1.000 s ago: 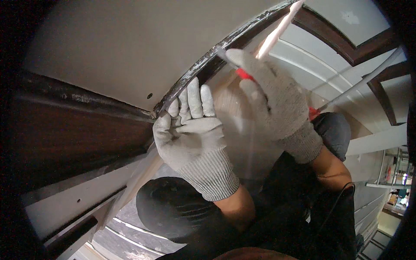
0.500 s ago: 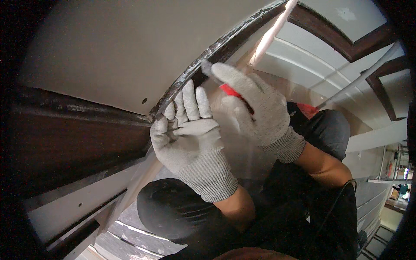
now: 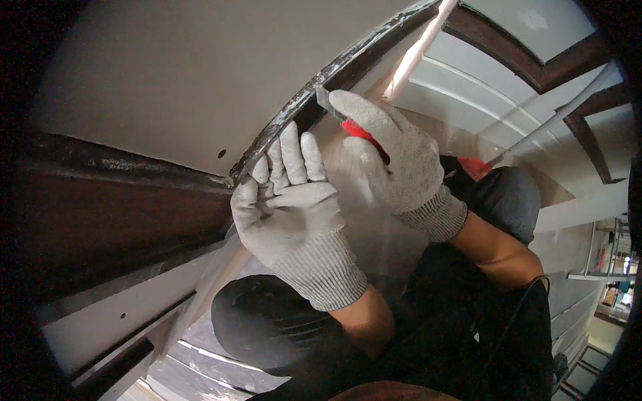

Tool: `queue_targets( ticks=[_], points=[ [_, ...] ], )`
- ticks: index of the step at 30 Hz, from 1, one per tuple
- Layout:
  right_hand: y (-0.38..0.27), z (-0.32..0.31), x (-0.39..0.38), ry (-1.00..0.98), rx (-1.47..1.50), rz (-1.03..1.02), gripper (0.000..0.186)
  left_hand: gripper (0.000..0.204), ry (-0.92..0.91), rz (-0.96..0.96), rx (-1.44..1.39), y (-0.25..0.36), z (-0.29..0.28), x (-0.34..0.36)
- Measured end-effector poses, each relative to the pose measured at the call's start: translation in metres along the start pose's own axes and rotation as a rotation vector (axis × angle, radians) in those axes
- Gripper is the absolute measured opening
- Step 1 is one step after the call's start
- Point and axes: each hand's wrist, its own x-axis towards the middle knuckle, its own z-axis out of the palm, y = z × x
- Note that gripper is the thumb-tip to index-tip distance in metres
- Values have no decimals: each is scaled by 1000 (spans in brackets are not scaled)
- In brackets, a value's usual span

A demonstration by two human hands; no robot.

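Observation:
Both of my hands wear pale grey knit work gloves. My right hand (image 3: 404, 157) is closed round a scraper with a red handle (image 3: 361, 136). Its flat grey blade (image 3: 326, 100) points up and left, at the white-smeared edge of a dark wooden frame (image 3: 287, 119). My left hand (image 3: 291, 210) lies palm up just below that frame. Its fingers are stretched out, with the tips at or against the dark edge; nothing shows in the palm. A large light grey panel (image 3: 174, 73) is set in the frame above.
At the left, a wide dark brown rail (image 3: 120, 197) meets the frame's corner. My knee (image 3: 267, 324) is close below my left hand. Dark-trimmed white panels (image 3: 508, 47) stand at the upper right. A metal rack (image 3: 605, 276) is at the far right.
My right hand has shifted slightly up with the scraper, and the blade, blurred before, shows more clearly at the frame's edge. My left hand has barely moved.

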Motion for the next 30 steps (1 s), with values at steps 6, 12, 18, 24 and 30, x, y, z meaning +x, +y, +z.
queue_targets(
  ticks=[6,12,18,24,30],
  points=[
    [15,-15,18,164,28,-17,45,27,-53,-16,9,2,-3,-2],
    [16,-4,2,55,-1,-32,43,32,-25,-18,-34,1,-1,-1],
    [37,3,14,237,126,56,43,31,0,13,8,0,0,-1],
    [29,11,3,137,155,-39,45,30,-12,14,23,0,0,-1],
    [33,15,13,234,172,31,43,30,-45,-18,5,3,-4,-1]
  ],
)
